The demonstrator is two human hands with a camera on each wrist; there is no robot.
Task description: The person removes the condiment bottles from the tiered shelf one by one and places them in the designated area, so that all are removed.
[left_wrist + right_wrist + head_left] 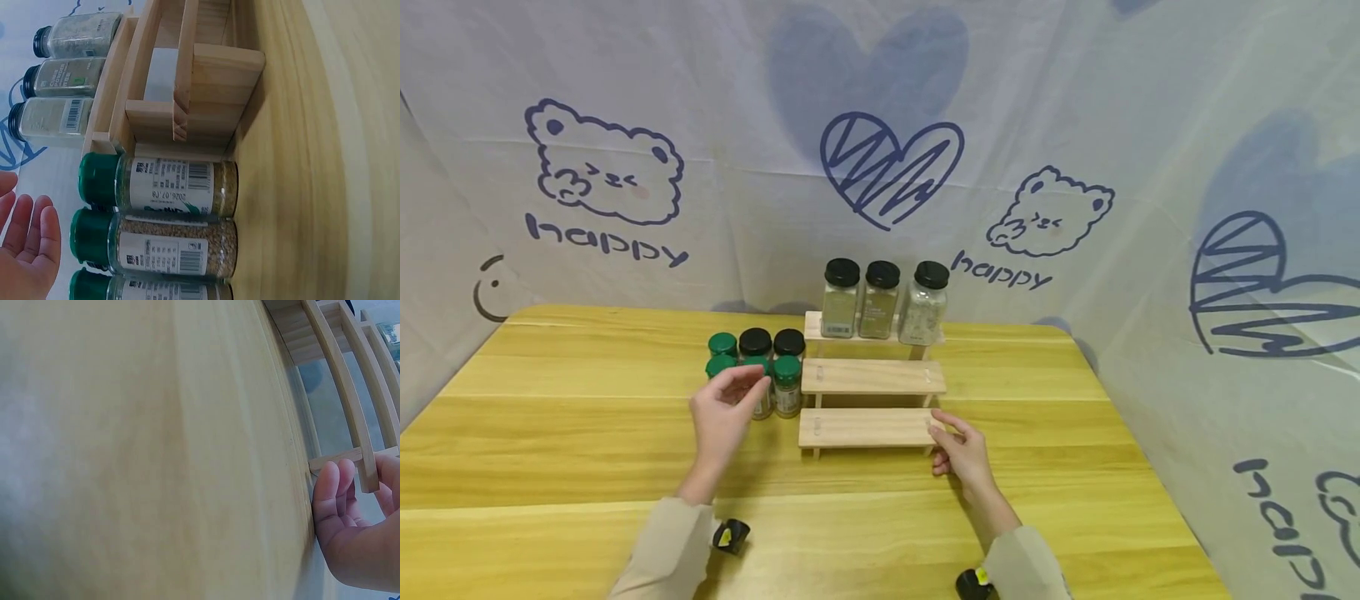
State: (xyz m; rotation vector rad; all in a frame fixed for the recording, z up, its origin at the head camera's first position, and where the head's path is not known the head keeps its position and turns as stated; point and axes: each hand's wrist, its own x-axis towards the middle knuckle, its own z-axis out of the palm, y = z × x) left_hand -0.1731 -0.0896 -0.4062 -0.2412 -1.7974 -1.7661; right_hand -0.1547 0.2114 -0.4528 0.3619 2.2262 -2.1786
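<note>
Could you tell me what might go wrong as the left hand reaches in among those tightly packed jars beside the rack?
The green-lidded jars stand close together, so the left hand reaching for one could knock a neighbour over. The right hand only touches the end of the wooden rack; a nudge might shift it and rock the three black-lidded jars on the top step.
</note>
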